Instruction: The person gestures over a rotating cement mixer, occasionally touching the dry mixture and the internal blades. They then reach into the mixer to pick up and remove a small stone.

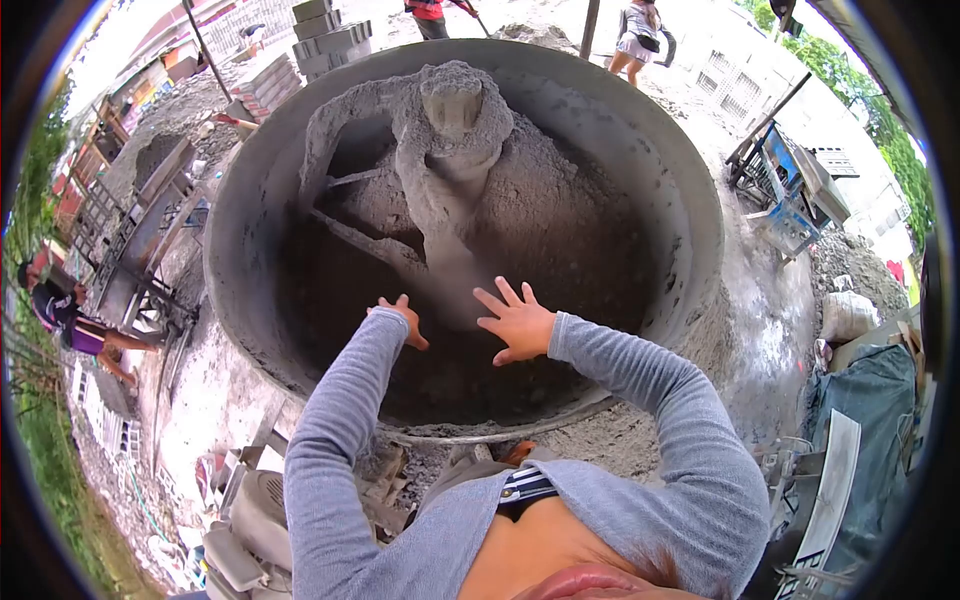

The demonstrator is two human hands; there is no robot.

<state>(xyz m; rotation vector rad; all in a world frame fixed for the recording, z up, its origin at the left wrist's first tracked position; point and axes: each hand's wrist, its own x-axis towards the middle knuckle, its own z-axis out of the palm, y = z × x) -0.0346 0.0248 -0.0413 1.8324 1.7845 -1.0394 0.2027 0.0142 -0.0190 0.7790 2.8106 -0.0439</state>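
Observation:
A large round mixing drum (690, 200), caked in grey cement, takes up the middle of the view. Inside it stands a crusted central hub (452, 108) with mixing arms (370, 235) reaching out over a dark, grainy mix (590, 220). Both my hands hang over the near part of the drum and hold nothing. My left hand (408, 320) has its fingers apart, partly hidden by the grey sleeve. My right hand (522, 322) is spread wide, fingers pointing toward the hub. Whether either hand touches the mix is hard to judge.
Stacked concrete blocks (330, 40) stand behind the drum. Blue machinery (790, 190) is at the right, and a metal frame (150, 230) at the left. One person (75, 310) is at the far left; others stand at the back. A motor (262, 510) sits near my left side.

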